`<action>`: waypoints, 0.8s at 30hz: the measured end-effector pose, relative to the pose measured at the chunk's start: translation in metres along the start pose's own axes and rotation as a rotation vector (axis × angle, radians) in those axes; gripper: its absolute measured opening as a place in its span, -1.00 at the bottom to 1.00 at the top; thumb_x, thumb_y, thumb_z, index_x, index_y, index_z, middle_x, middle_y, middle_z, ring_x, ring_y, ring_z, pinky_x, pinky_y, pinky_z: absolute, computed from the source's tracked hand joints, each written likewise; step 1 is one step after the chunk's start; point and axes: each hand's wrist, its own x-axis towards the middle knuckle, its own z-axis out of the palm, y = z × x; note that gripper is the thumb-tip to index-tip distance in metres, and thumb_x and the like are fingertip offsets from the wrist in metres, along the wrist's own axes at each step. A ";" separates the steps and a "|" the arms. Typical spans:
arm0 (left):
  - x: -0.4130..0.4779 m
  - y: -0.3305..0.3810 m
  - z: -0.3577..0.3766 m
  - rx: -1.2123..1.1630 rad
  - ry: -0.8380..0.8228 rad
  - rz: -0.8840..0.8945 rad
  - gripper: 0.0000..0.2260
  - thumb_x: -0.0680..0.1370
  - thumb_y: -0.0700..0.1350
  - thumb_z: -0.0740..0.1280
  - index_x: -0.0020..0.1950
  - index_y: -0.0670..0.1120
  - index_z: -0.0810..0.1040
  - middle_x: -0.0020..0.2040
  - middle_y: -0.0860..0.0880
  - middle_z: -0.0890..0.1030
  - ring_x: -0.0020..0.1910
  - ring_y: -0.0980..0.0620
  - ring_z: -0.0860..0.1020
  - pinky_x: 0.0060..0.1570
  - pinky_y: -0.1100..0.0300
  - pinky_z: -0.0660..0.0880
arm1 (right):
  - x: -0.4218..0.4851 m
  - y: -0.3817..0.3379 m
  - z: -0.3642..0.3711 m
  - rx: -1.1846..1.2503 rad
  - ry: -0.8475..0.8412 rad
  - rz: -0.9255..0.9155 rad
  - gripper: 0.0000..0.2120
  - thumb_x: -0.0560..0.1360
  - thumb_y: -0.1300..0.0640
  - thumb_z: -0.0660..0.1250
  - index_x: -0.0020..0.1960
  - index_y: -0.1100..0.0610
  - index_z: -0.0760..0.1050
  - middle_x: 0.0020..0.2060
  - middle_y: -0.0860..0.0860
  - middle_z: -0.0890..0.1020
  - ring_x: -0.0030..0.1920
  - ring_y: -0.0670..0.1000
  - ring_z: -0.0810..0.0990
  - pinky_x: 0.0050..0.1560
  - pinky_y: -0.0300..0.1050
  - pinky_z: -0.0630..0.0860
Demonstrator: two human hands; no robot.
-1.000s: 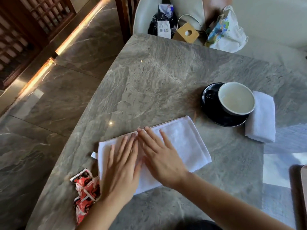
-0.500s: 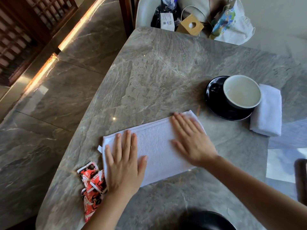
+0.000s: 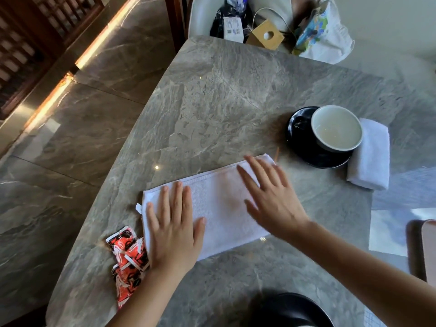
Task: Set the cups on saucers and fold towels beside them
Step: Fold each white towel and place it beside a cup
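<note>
Red sachets (image 3: pixel 128 258) lie at the near-left edge of the grey stone table (image 3: pixel 212 102), just beside the half-folded white towel (image 3: pixel 221 208). The left hand (image 3: pixel 173 223) lies flat on the towel's left end, palm down, fingers straight, thumb out, gripping nothing. The right hand (image 3: pixel 271 199) spreads straight fingers over the towel's right end. It is blurred, so contact seems likely but unsure. Further right, the white cup (image 3: pixel 336 128) sits on the black saucer (image 3: pixel 304 147), with a folded towel (image 3: pixel 370 159) against the saucer's right side.

The right hand (image 3: pixel 271 204) is blurred; a dark round object (image 3: pixel 290 310) is cut off below.
</note>
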 end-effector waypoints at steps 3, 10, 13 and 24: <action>0.000 0.000 -0.001 -0.011 0.007 -0.012 -0.38 0.53 0.17 -0.02 0.49 -0.15 0.20 0.52 -0.12 0.20 0.50 -0.15 0.15 0.39 -0.25 0.16 | -0.020 -0.027 -0.012 0.191 -0.037 0.057 -0.45 0.51 -0.20 0.05 0.44 -0.02 0.19 0.36 -0.06 0.41 0.23 0.05 0.49 0.10 0.02 0.51; -0.005 0.020 -0.013 -0.175 0.012 -0.052 -0.39 0.48 0.09 0.21 0.47 -0.16 0.24 0.51 -0.14 0.22 0.47 -0.15 0.24 0.36 -0.24 0.21 | 0.019 -0.038 -0.012 0.397 -0.046 0.358 -0.38 0.50 -0.33 -0.05 0.42 0.01 0.15 0.42 -0.02 0.27 0.34 0.19 0.30 0.19 0.24 0.33; -0.014 0.031 -0.019 -0.237 -0.012 -0.014 -0.35 0.42 0.01 0.39 0.45 -0.14 0.29 0.50 -0.13 0.24 0.46 -0.16 0.25 0.36 -0.21 0.22 | 0.049 -0.036 0.006 0.339 -0.053 0.340 -0.40 0.53 -0.31 -0.06 0.46 -0.02 0.10 0.53 0.00 0.05 0.48 0.18 0.04 0.32 0.39 0.06; -0.044 0.013 -0.025 -0.204 -0.081 0.263 -0.38 0.32 0.04 0.40 0.37 -0.01 0.39 0.42 0.03 0.39 0.29 0.00 0.39 0.13 -0.06 0.41 | 0.088 -0.004 0.022 0.102 0.044 -0.167 -0.43 0.59 -0.18 0.06 0.54 -0.04 0.04 0.56 -0.02 0.03 0.55 0.03 -0.05 0.50 0.18 -0.16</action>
